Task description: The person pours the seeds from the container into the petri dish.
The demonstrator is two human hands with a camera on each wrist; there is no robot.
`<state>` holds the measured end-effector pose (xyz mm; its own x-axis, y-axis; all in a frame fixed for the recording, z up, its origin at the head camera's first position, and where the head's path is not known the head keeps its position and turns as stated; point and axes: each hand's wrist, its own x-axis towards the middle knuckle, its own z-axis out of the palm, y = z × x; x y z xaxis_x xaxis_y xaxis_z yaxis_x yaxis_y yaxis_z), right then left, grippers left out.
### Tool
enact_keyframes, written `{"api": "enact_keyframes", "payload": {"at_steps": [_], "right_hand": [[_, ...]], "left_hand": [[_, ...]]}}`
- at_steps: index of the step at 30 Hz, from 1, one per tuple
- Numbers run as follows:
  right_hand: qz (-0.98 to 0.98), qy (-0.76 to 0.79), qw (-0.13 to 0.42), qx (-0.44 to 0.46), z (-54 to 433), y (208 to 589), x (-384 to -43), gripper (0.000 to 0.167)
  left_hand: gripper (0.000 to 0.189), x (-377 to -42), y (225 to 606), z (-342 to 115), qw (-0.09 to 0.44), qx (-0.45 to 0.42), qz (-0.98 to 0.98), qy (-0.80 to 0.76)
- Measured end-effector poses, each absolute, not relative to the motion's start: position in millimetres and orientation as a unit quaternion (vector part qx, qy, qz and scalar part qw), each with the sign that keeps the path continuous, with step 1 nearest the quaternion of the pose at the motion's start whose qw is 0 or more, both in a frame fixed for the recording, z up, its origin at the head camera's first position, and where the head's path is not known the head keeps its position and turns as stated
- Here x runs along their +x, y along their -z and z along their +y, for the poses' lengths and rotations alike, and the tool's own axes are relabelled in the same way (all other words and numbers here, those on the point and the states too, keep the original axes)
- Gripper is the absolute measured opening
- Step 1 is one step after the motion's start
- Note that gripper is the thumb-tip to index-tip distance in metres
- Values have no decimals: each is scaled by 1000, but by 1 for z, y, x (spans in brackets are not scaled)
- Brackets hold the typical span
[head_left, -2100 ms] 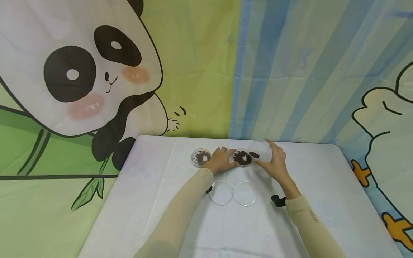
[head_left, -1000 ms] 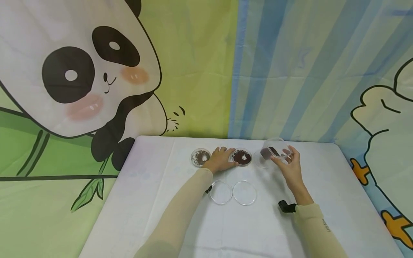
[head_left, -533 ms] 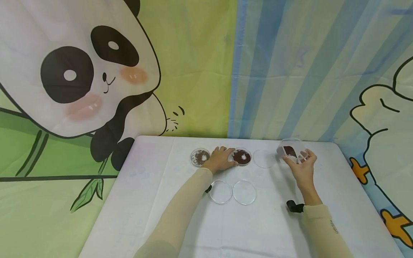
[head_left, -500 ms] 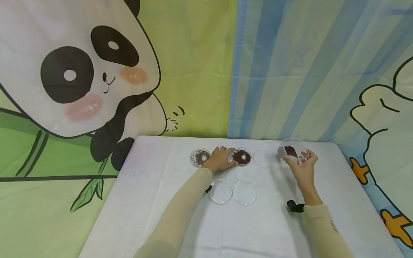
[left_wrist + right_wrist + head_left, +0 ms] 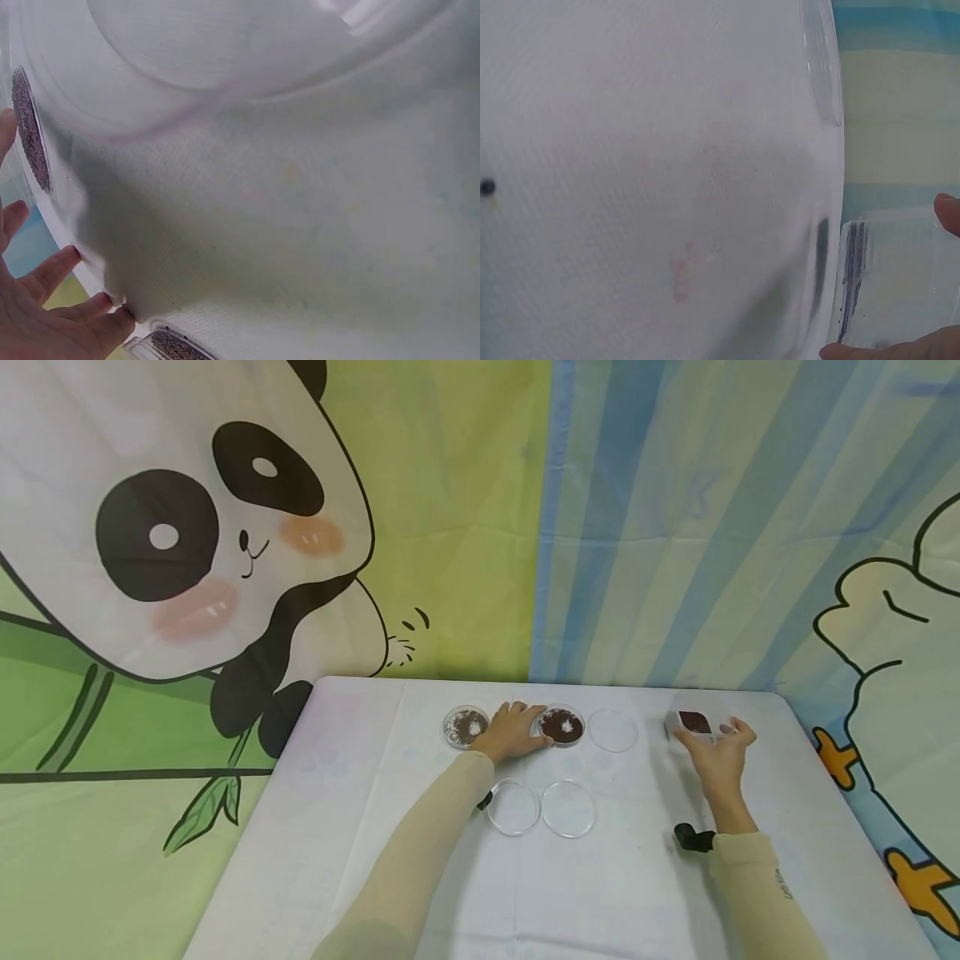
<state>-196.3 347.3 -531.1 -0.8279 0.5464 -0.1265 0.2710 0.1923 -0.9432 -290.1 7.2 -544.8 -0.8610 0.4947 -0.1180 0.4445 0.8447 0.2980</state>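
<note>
At the right rear of the table, my right hand (image 5: 718, 767) grips a clear plastic box (image 5: 672, 725) with dark brown granules in it. The right wrist view shows thumb and fingers on opposite sides of the box (image 5: 904, 277). My left hand (image 5: 513, 732) lies with spread fingers between two round clear dishes. The left dish (image 5: 456, 727) holds brown granules mixed with white; the other dish (image 5: 558, 727) is darker, with a white patch. In the left wrist view the fingertips touch down near a granule-filled dish (image 5: 178, 346); whether they touch it I cannot tell.
A clear round dish (image 5: 613, 732) without granules sits right of the filled ones. Two clear round dishes or lids (image 5: 514, 807) lie side by side nearer the front. The white table (image 5: 420, 777) ends at a printed cloth backdrop (image 5: 450, 527).
My right hand has carried the box rightward, away from the darker dish and past the clear dish. The box has come lower and more level. My left hand has stayed in place.
</note>
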Motion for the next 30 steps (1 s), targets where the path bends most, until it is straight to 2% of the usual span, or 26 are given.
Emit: {"api": "enact_keyframes", "payload": {"at_steps": [10,25,30], "right_hand": [[-752,-580,112,-292,359,536,-193,104],[-750,-581,95,-301,364,536,-188,112],[-771,-553,135,-284,362,533,-186,112]], "left_hand": [[71,-291,546,7,103,241,956,-134],[71,-289,542,8,113,238,955,-139],[71,-289,542,8,110,242,954,-137]]}}
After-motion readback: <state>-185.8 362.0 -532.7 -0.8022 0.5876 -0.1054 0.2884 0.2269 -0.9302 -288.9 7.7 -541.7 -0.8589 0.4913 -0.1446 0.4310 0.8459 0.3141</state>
